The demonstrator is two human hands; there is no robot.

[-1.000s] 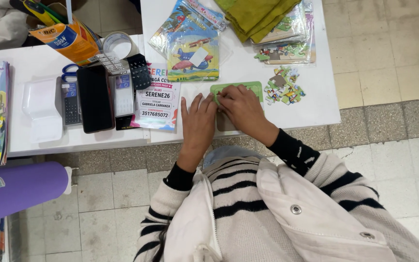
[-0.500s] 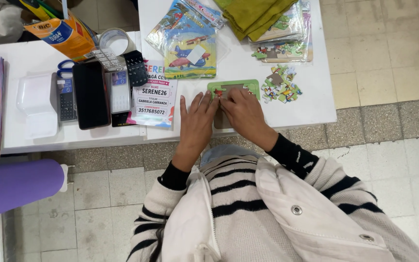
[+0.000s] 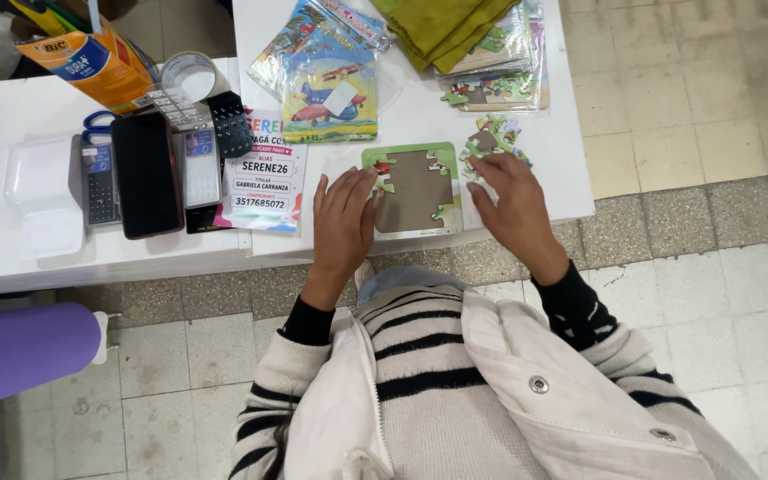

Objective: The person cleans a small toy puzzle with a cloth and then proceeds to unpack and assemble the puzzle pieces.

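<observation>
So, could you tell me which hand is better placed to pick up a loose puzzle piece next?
Probably the right hand: its fingertips already reach the pile of loose pieces beside the green puzzle frame. The left hand rests at the frame's opposite edge.

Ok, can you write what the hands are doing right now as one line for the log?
left hand: flat on puzzle tray left edge | right hand: reaching loose puzzle pieces | tray: mostly unfilled | white table
</observation>
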